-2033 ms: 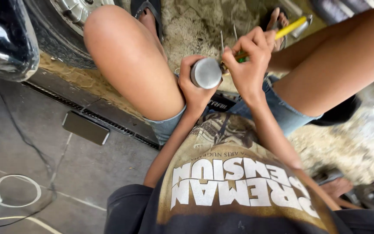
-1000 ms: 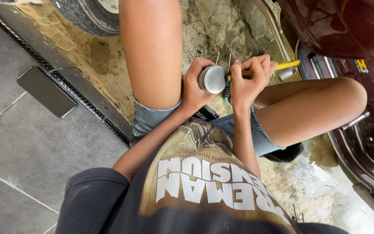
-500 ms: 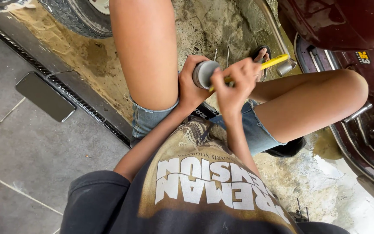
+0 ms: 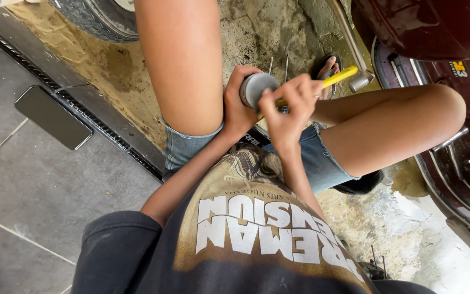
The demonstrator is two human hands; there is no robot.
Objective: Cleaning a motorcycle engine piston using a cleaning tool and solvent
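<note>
- Grey floor tiles [image 4: 39,190] meet a drain grate [image 4: 99,130] and sandy, wet concrete, with a dark red vehicle [image 4: 436,32] to the right and a tyre [image 4: 91,19] above.
- A phone [image 4: 53,117] lies on the tiles.
- Left hand [image 4: 237,106] is clenched around a grey cylindrical part [image 4: 257,90], held between the knees.
- Right hand [image 4: 286,109] grips a yellow-handled tool [image 4: 339,77], worked against the part; steady bracing seems needed.

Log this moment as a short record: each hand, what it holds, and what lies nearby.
left hand: wrapped around a grey metal cylinder, grip closed
right hand: grip closed on a yellow-handled tool, its tip at the cylinder
posture: squatting, knees apart
ground: sandy concrete
left side: phone lying on grey tiles beside a drain grate
nearby: tyre, dark red vehicle body
</note>
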